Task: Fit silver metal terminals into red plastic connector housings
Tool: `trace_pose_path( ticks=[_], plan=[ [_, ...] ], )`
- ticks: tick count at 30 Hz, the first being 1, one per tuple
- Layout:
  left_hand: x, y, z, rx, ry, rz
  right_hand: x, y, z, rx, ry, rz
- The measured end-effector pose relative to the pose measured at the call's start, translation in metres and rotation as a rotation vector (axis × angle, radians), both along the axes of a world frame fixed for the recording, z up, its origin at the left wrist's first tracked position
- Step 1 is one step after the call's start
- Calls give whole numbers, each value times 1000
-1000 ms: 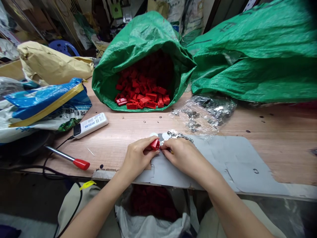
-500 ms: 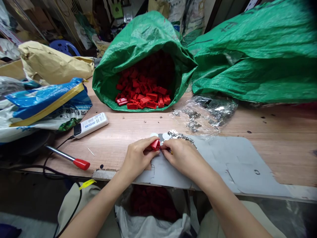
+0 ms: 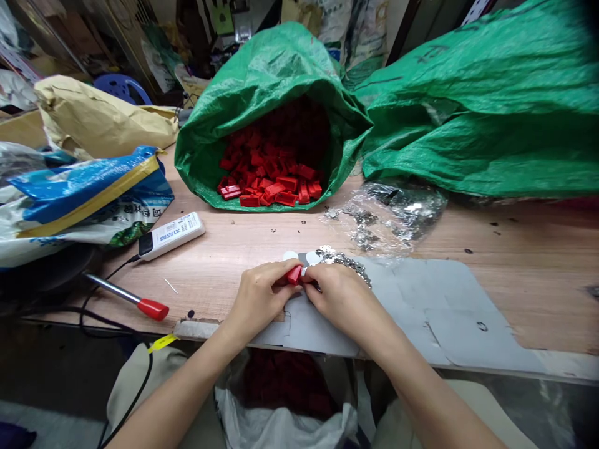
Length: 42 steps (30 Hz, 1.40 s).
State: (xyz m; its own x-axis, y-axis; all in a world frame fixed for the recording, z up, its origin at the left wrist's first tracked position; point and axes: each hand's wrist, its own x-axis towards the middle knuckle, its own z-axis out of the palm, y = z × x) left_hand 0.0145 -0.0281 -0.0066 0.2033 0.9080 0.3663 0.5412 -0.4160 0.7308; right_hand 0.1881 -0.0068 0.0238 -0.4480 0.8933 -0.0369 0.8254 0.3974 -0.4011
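Note:
Between the thumb and fingers of my left hand (image 3: 262,287) is a small red plastic piece (image 3: 294,275), held over the left part of the grey mat (image 3: 402,312). My right hand (image 3: 334,290) is pinched at the right end of that piece; a small pale, shiny bit shows at its fingertips, too small to name. Just behind my right hand lies a pile of small silvery metal parts (image 3: 353,265), partly hidden by the hand. White round discs (image 3: 291,255) sit on the mat's far edge.
A green woven sack (image 3: 201,162) lies open, full of red plastic pieces (image 3: 276,181). Right of it are a clear bag of metal parts (image 3: 397,215) and another green sack (image 3: 491,118). Leftward are a white power bank (image 3: 172,236) and a red-tipped lever (image 3: 153,308). Below hangs a white bag (image 3: 285,427).
My right fingertips have closed in against the end of the red piece, which has turned slightly. My left hand stays nearly in place.

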Motion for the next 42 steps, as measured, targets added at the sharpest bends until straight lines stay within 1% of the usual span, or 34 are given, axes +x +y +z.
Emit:
trace_pose_path(
  ticks=[6, 11, 14, 17, 18, 20, 23, 26, 30, 35, 38, 40, 42],
  plan=[
    [2, -5, -5, -54, -17, 43, 8, 4, 2, -42, 189, 32],
    [1, -4, -5, -259, -199, 32, 23, 12, 10, -76, 431, -33],
    [0, 0, 1, -376, -442, 66, 29, 16, 13, -85, 588, -39],
    [-2, 6, 13, -516, -827, 95, 29, 16, 14, -106, 691, -16],
    [-4, 8, 17, -574, -954, 73, 27, 14, 13, -112, 721, -6],
    [-5, 9, 24, -701, -1162, -10, 22, 11, 12, -120, 765, 40],
    [-6, 8, 28, -890, -1318, -147, 12, 6, 7, -72, 751, 149],
    [-5, 7, 25, -1045, -1380, -256, 6, 5, 2, 59, 727, 223],
    [-5, 6, 22, -1160, -1408, -324, 2, 7, 1, 213, 756, 325],
    [-5, 7, 19, -1180, -1437, -342, 1, 6, -1, 338, 736, 373],
    [-5, 8, 16, -1194, -1449, -401, -1, 4, -3, 445, 716, 379],
    [-5, 7, 15, -1192, -1456, -441, -2, 3, -3, 493, 724, 351],
    [-5, 6, 14, -1171, -1472, -468, -3, 2, 0, 498, 747, 297]
  ],
)
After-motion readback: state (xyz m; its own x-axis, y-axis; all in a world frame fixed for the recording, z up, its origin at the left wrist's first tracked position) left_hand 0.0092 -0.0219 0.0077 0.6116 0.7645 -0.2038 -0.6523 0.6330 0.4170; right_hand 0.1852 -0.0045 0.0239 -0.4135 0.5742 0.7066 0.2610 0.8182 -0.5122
